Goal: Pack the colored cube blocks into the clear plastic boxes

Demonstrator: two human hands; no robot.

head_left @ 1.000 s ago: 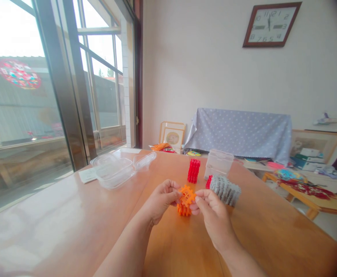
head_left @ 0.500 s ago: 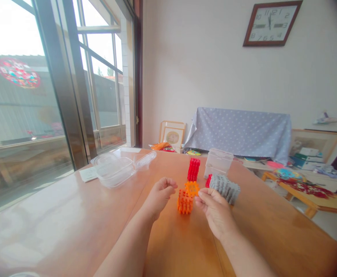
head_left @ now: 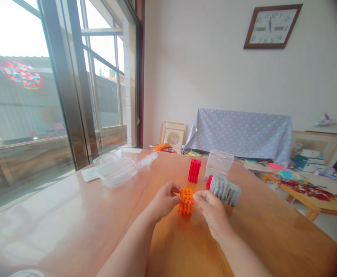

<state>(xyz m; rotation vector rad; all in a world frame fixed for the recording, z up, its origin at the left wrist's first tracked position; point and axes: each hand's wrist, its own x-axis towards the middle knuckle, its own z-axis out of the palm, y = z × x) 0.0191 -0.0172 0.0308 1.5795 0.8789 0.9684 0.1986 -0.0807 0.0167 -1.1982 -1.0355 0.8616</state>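
An orange stack of square, notched plastic building pieces (head_left: 186, 207) stands on the table before me. On its top lies one more orange square building piece (head_left: 187, 193), level with the stack. My left hand (head_left: 168, 198) is closed, thumb and fingertips at the piece's left edge. From the other side my right hand (head_left: 210, 207) pinches its right edge between thumb and finger. Behind the stack a red stack of like pieces (head_left: 194, 171) stands upright. To the right, a grey row of pieces (head_left: 225, 189) lies on its side, with red ones (head_left: 209, 181) at its left end.
Clear plastic containers (head_left: 115, 171) sit at the table's far left, beside a paper slip (head_left: 90, 174). A clear lidded box (head_left: 218, 164) stands behind the grey row. The wooden table (head_left: 78, 231) runs along a window (head_left: 27, 107).
The orange piece in my right hand has come down and left onto the orange stack. My left hand has moved right, up to its edge. The view has shifted slightly.
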